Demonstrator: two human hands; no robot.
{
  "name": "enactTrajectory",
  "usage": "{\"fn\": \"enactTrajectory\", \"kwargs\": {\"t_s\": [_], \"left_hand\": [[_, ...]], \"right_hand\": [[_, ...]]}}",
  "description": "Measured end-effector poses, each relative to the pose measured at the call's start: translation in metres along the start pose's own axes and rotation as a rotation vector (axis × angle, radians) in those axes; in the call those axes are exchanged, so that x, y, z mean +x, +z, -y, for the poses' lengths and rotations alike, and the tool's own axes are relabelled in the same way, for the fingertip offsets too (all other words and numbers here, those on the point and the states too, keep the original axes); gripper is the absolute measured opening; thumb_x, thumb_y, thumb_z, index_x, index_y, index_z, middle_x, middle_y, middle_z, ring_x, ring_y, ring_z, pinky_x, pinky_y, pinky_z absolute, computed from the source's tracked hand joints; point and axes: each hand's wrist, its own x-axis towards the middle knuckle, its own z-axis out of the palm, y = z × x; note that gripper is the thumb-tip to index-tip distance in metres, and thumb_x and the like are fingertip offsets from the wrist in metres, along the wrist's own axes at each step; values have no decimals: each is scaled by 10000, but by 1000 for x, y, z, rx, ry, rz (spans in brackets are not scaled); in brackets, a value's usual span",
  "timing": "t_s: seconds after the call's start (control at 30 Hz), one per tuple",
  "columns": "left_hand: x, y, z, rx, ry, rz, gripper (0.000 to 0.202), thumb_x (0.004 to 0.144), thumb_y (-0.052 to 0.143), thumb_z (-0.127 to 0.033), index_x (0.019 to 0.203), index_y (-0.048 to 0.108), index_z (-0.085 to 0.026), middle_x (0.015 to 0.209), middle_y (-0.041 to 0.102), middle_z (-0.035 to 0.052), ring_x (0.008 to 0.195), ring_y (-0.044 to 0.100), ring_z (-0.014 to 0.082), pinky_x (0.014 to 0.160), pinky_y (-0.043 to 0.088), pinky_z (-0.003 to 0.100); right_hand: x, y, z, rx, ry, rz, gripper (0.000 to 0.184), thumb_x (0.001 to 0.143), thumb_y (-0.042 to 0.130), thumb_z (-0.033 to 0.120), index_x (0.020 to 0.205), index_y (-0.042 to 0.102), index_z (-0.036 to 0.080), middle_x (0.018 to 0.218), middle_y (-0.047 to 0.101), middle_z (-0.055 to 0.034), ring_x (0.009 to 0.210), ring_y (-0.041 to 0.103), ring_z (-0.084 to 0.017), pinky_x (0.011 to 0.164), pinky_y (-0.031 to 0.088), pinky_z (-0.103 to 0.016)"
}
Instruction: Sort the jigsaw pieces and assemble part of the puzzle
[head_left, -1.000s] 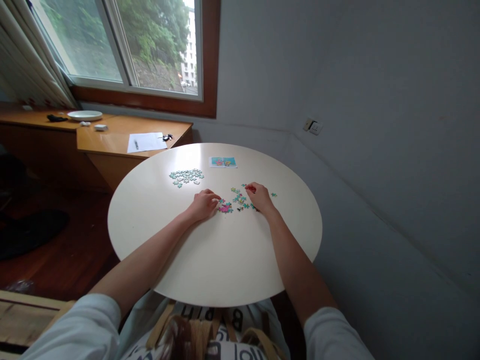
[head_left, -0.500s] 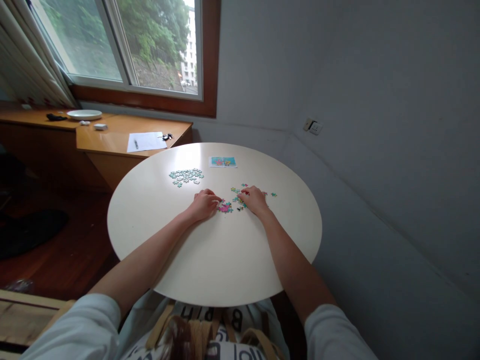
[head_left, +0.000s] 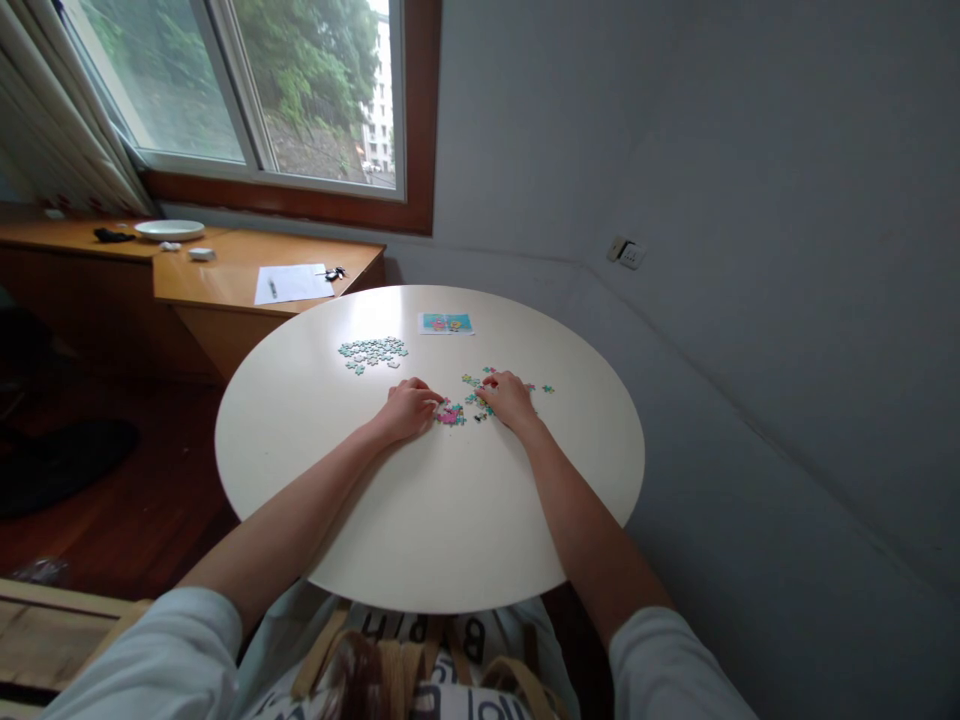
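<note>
My left hand rests on the round white table, fingers curled, fingertips touching a small pink joined cluster of puzzle pieces. My right hand lies just to the right of it, fingers bent and pinched over the loose teal pieces; what it grips is too small to make out. More loose teal pieces lie in a group at the far left of the table. A small reference picture lies at the far edge.
A wooden desk stands by the window with a sheet of paper, keys and a white plate. A grey wall with a socket runs close along the table's right side. A bag sits in my lap.
My right hand has moved left, from the outer pieces toward the pink cluster. My left hand has stayed in place.
</note>
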Motion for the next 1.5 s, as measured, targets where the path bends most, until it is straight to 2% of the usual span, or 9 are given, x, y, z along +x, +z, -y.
{"fn": "enactTrajectory", "kwargs": {"t_s": [0.33, 0.53, 1.0, 1.27, 1.5], "left_hand": [[0, 1, 1, 1, 4, -17, 265, 815, 523, -225, 955, 745, -264, 993, 624, 69, 933, 579, 213, 887, 463, 356], [0, 0, 1, 3, -3, -13, 272, 814, 521, -217, 964, 743, -261, 1006, 626, 75, 899, 588, 210, 874, 470, 362], [2, 4, 6, 17, 5, -40, 267, 798, 520, -231, 943, 744, -246, 980, 635, 76, 919, 591, 226, 865, 475, 363], [1, 3, 6, 22, 3, -35, 263, 797, 518, -241, 936, 742, -253, 982, 637, 71, 933, 588, 231, 868, 473, 369], [1, 3, 5, -1, -4, -36, 249, 803, 531, -222, 934, 742, -238, 988, 630, 79, 940, 588, 232, 869, 472, 363]], "right_hand": [[4, 3, -6, 17, -15, -7, 185, 752, 650, 347, 843, 688, 191, 988, 620, -84, 935, 552, -216, 844, 414, -349], [4, 4, -6, 19, -27, -4, 179, 766, 642, 323, 880, 687, 192, 1000, 615, -91, 944, 550, -215, 848, 415, -340], [6, 6, -9, 46, -43, -6, 168, 746, 657, 325, 827, 669, 178, 960, 618, -83, 904, 558, -202, 835, 426, -328], [5, 5, -8, 122, -35, -14, 177, 718, 679, 297, 833, 640, 168, 914, 642, -61, 826, 566, -168, 784, 437, -300], [3, 5, -3, 308, -14, -23, 151, 683, 687, 194, 805, 600, 182, 745, 642, 2, 696, 579, -130, 693, 438, -261]]}}
